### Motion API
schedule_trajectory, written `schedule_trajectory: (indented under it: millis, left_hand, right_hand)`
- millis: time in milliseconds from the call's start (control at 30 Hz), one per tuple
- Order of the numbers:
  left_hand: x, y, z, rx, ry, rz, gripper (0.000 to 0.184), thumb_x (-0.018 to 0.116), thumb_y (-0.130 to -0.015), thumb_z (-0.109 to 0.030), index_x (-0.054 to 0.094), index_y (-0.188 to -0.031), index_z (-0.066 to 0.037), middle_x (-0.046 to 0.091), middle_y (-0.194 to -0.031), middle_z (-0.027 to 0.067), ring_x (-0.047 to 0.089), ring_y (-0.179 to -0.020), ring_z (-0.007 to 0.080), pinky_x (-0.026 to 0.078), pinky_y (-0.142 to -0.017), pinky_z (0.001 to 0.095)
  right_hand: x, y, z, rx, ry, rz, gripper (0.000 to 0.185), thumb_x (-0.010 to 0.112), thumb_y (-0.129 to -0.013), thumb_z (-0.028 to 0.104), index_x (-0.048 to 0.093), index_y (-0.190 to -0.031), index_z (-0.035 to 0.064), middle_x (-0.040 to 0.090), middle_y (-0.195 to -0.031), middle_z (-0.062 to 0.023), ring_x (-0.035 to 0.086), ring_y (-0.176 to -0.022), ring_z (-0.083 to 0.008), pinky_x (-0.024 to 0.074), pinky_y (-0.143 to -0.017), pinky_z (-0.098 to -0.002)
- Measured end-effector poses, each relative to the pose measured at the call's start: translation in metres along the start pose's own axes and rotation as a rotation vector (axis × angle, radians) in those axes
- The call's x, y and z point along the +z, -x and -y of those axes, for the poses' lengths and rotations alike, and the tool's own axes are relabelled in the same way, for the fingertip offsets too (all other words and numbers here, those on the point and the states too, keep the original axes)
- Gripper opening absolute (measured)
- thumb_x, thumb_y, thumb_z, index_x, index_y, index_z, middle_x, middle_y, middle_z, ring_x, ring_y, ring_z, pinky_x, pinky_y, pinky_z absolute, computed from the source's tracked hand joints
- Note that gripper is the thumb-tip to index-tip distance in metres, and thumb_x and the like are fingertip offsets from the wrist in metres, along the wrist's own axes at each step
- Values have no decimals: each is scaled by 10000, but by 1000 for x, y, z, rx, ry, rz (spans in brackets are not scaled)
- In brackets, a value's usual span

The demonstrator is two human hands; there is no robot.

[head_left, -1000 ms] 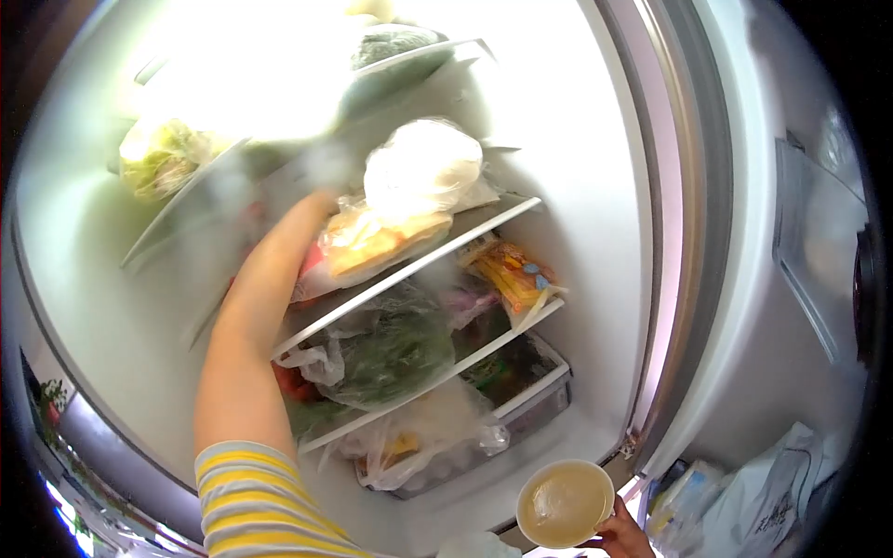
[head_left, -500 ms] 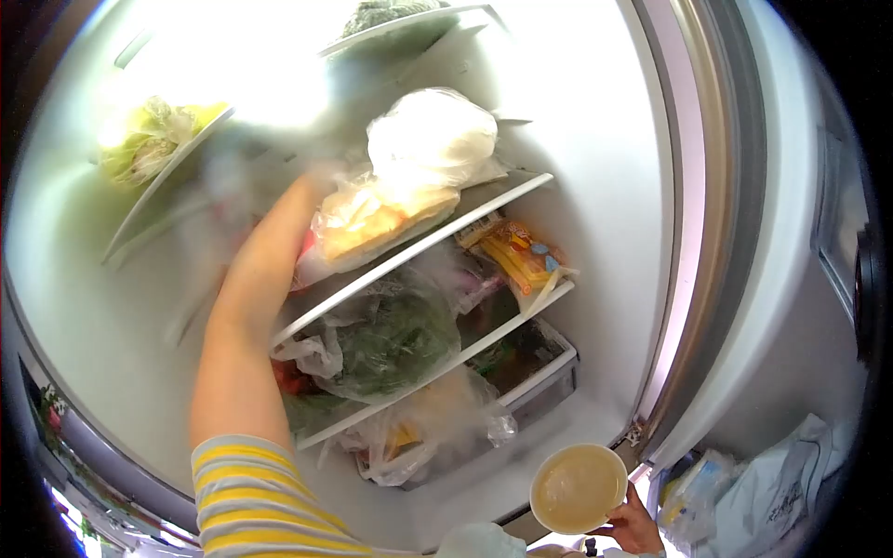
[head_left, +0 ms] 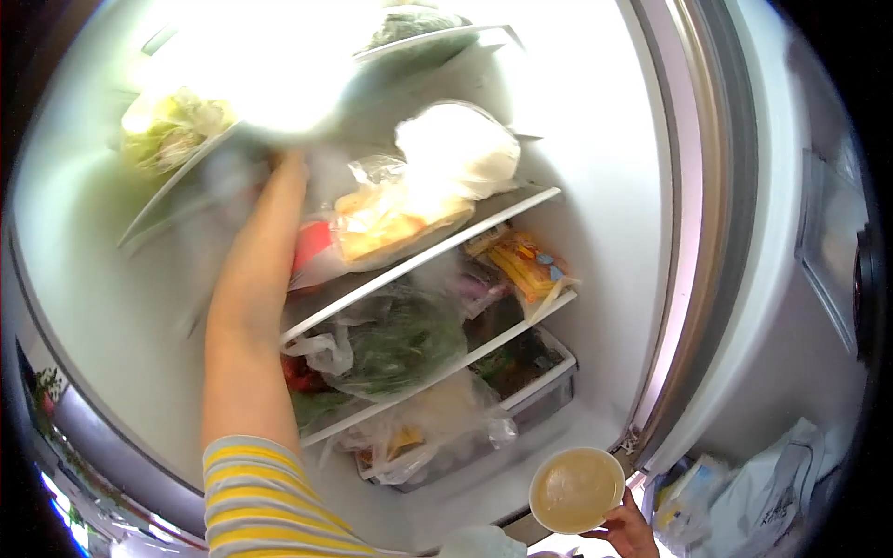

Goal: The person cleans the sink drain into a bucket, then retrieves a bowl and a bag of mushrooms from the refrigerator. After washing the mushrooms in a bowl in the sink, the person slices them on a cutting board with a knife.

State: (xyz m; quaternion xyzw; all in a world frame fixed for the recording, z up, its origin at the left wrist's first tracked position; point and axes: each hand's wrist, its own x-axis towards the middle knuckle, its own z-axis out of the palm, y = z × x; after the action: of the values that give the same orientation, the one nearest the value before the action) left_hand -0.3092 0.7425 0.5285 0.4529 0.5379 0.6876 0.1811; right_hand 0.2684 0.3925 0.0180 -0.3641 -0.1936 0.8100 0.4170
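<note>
Here, bowl [head_left: 533,494] mouth-up in right hand [head_left: 633,533]

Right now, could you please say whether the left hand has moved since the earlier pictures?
Yes, the left hand has shifted leftward against the white shelf edge below it.

The left hand [head_left: 286,167] has left its earlier spot beside the clear bag of yellowish food [head_left: 400,226] and gone farther left and deeper into the refrigerator (it is blurred there), opening a gap between wrist and bag. The red panel [head_left: 313,245] at the bag's end, partly covered by the forearm before, now shows more fully. The bag's loose plastic stands up more, and the bagged greens [head_left: 417,26] up top show more than half a second ago.
</note>
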Motion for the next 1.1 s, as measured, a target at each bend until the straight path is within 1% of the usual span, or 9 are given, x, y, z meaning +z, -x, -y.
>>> schedule_trajectory:
  millis: [400,433,567,700,733,800,867,900,1100]
  left_hand:
    - [-12,93,-48,263,-1099,-131,323,459,-856,-229,559,-1011,36,613,-942,177,591,-790,287,479,-689,385]
    - [-15,92,-53,251,-1146,-120,338,464,-855,-237,556,-1021,43,612,-954,183,591,-805,294,479,-704,386]
    - [-12,105,-46,241,-1240,100,408,489,-845,-272,534,-1073,63,591,-1022,211,576,-890,317,466,-780,384]
    - [33,215,-76,316,-1250,426,526,533,-827,-321,474,-1175,69,522,-1148,255,519,-1056,332,405,-901,367]
    - [31,197,-66,399,-1475,375,544,535,-824,-322,447,-1208,54,473,-1212,254,472,-1124,328,376,-939,359]
    - [56,231,-80,346,-1822,502,493,555,-798,-320,485,-1142,26,502,-1164,209,494,-1057,303,399,-882,349]
    - [57,192,-59,592,-2298,467,320,607,-739,-334,657,-900,-62,633,-945,131,605,-804,239,482,-687,322]
    - [56,191,-69,200,-1989,526,531,548,-777,-280,451,-1242,-43,497,-1218,191,493,-1104,281,404,-890,367]
    - [20,163,-45,125,-1665,377,445,577,-751,-286,559,-1084,9,580,-1086,172,575,-902,276,445,-765,380]
  right_hand:
    - [5,6,2,-43,38,54,625,559,-801,209,253,-1346,190,473,-1205,-82,553,-971,-272,488,-795,-457]
    - [1,-7,-1,-46,5,102,736,530,-671,80,232,-1330,214,416,-1218,-124,524,-1018,-386,516,-730,-543]
    - [8,-5,4,-23,43,46,748,545,-661,108,238,-1337,200,442,-1198,-120,549,-978,-361,519,-737,-516]
    - [4,-6,3,7,-45,72,740,542,-669,24,228,-1318,190,438,-1186,-136,552,-946,-368,508,-725,-554]
    - [5,-6,3,-3,-15,89,745,541,-672,40,222,-1328,197,431,-1201,-129,551,-957,-369,511,-732,-543]
    - [5,-3,3,-26,46,113,756,538,-679,73,211,-1346,211,415,-1232,-115,549,-979,-372,515,-745,-521]
    - [-6,-8,-2,7,7,129,751,520,-687,43,208,-1347,217,370,-1268,-113,543,-984,-392,504,-759,-550]
    - [-3,-7,0,0,14,123,747,520,-688,43,211,-1345,220,372,-1266,-113,541,-985,-394,504,-758,-551]
    - [-1,-2,2,9,5,140,724,511,-689,40,228,-1333,211,380,-1256,-119,541,-987,-400,504,-752,-555]
